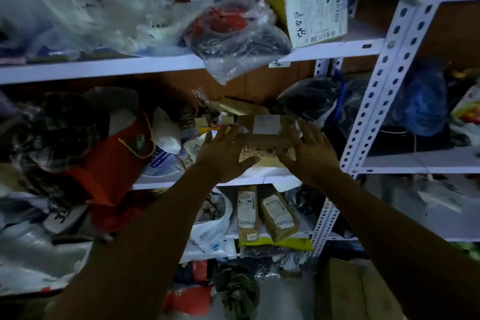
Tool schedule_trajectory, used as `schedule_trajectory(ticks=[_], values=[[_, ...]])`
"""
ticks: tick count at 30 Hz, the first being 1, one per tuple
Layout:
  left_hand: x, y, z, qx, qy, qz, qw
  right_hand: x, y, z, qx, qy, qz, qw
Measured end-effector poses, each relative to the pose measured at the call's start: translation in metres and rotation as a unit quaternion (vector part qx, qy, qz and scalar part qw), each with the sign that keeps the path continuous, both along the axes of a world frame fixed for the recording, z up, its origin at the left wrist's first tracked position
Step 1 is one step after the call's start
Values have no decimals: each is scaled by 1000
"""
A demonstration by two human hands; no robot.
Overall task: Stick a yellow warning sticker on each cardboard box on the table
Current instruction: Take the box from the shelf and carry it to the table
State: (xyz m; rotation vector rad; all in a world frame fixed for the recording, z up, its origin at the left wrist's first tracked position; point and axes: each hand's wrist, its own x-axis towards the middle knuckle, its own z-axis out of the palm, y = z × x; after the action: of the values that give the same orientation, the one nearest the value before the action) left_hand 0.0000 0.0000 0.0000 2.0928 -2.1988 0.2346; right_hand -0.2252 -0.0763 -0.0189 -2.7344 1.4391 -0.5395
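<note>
Fingers of the left hand, spread and nearly straight, lie against the left end of a small brown cardboard box; its thumb reaches under the box's lower left corner. Fingers of the right hand, likewise spread and straight, lie against the right end of the same box, thumb pointing in toward its printed front. Neither hand curls round the box; it sits between the two flat palms. Whether the palms bear its weight or it rests on the shelf cannot be told.

Box: on the middle white metal shelf board, at its front edge, with a pale label on top and a row of black handling symbols on the front face, partly covered by both hands. No detail of the label can be read.

Both bare forearms run down to the lower edge and are cut off there.

Left of the box: a red drawstring cloth bag, white plastic bags and a dark checked cloth, all blurred. Behind the box: small packets, too dim to name.

Shelf above: clear plastic bags of red and black goods and a brown parcel with a large white shipping label.

Shelf below: two slim brown parcels with white labels above a yellow mailer.

Frame: white perforated steel uprights, right of the box; a second bay beyond holds dark and blue bags.

Lower right: flattened brown cardboard, cut off by the edge. Light is low throughout.
</note>
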Motion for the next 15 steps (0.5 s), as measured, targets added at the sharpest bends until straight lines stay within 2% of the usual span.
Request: schedule_trajectory(ticks=[2,6,10,12,13,15], values=[[3,-16,-2,-5,-13,4,1000,3,-16,0,-4,-42,19,999],[15,-49,-10,-5,-33,-2,999,12,-46,-5,18,-45,31,998],[23,-73,-22,-21,25,-20,999,22,-63,-3,24,-79,45,996],[24,-81,-29,-57,102,-71,991,26,-72,-13,-9,-92,88,992],[25,-85,-33,-74,130,-98,984,27,-76,-17,7,-101,101,990],[28,-94,-43,-119,135,-133,975,30,-84,-23,82,-158,83,981]])
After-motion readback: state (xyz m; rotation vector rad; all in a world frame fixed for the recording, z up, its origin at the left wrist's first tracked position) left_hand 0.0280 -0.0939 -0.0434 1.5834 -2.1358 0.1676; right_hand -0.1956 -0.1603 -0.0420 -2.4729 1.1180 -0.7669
